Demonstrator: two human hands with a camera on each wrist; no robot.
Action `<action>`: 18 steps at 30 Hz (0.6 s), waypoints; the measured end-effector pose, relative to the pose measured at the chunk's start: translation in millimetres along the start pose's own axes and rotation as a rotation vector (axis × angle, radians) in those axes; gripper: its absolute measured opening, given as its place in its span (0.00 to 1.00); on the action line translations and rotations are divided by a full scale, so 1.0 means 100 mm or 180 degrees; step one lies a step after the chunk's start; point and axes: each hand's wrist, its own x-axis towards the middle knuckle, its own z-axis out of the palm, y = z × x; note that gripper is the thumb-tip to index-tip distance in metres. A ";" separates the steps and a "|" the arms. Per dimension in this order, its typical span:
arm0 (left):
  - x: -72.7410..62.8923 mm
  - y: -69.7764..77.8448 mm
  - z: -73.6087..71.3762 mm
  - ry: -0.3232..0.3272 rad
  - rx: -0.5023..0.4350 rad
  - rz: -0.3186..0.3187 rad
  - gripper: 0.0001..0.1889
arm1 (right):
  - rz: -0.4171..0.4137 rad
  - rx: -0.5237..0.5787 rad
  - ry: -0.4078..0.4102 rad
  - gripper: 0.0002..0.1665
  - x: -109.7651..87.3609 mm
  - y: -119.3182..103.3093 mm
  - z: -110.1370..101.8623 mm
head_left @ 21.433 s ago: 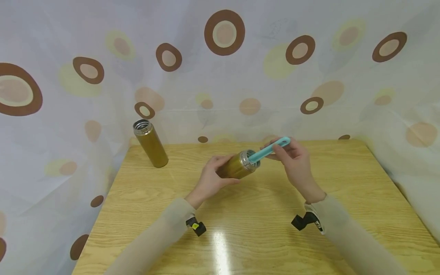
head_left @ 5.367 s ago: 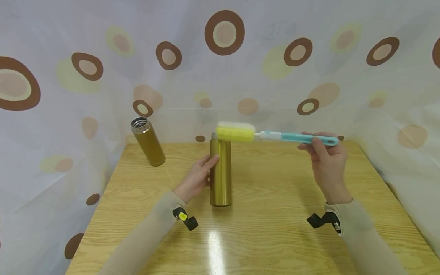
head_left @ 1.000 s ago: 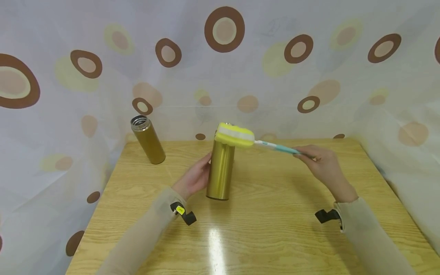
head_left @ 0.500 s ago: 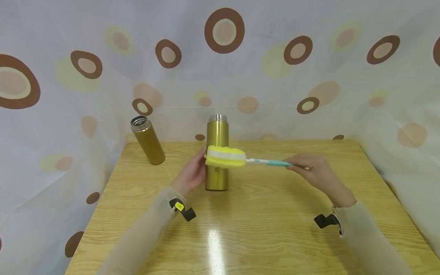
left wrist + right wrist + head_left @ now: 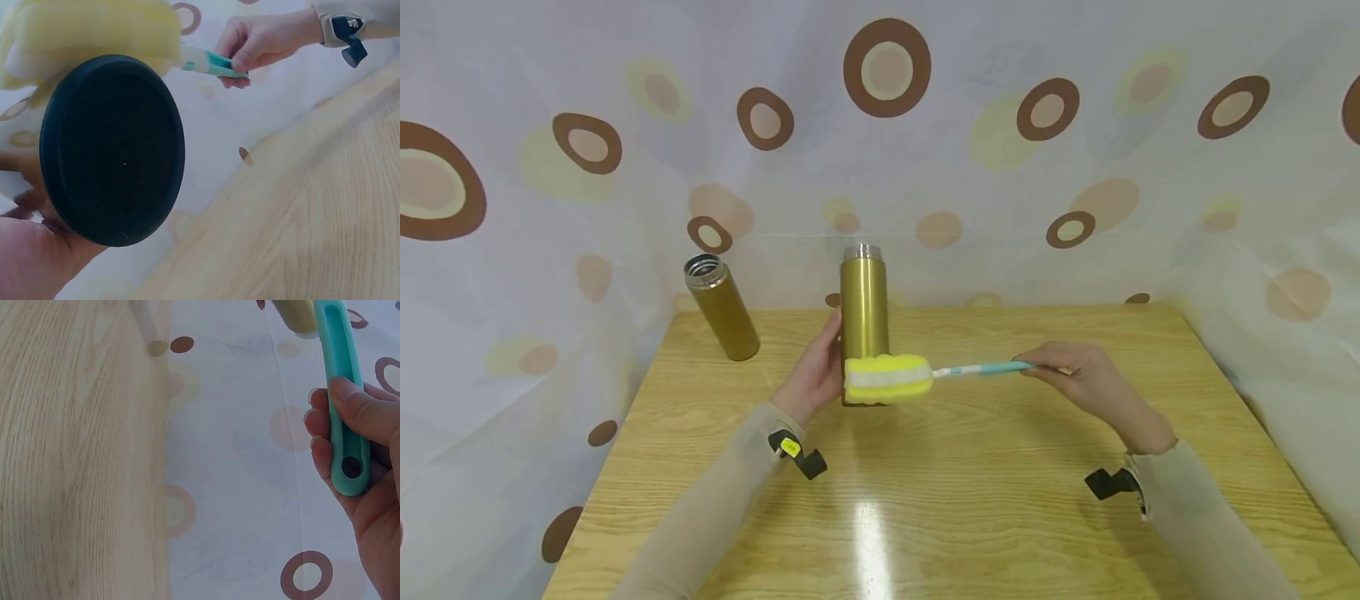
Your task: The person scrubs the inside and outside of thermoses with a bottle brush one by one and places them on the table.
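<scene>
A gold thermos bottle (image 5: 865, 304) with a bare steel neck is held up by my left hand (image 5: 814, 371), which grips it from the left side; most of those fingers are hidden behind it. The left wrist view shows the bottle's dark round base (image 5: 115, 153) tipped toward the camera. With my right hand (image 5: 1086, 383) I pinch the teal handle (image 5: 342, 394) of a bottle brush, thumb on its face. The brush's yellow and white sponge head (image 5: 891, 379) lies across the lower part of the bottle, overlapping its outer wall.
A second gold thermos bottle (image 5: 724, 308), lidless, stands upright at the back left of the wooden table (image 5: 985, 517). A patterned cloth (image 5: 970, 167) hangs along the back and both sides of the table.
Earlier the brush was inside the tilted bottle; later it was out beside the neck. Over the last second the sponge head slid down the bottle's outside, and the bottle shifted slightly left and up.
</scene>
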 end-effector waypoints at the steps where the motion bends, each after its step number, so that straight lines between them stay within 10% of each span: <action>1: 0.00 -0.01 -0.01 -0.0021 -0.0002 -0.0019 0.20 | 0.0027 -0.0047 0.0039 0.24 0.00 0.01 0.00; 18: -0.03 -0.23 -0.08 -0.0630 0.0475 -0.0327 0.19 | 0.0637 -0.0447 0.0745 0.18 0.08 -0.01 -0.09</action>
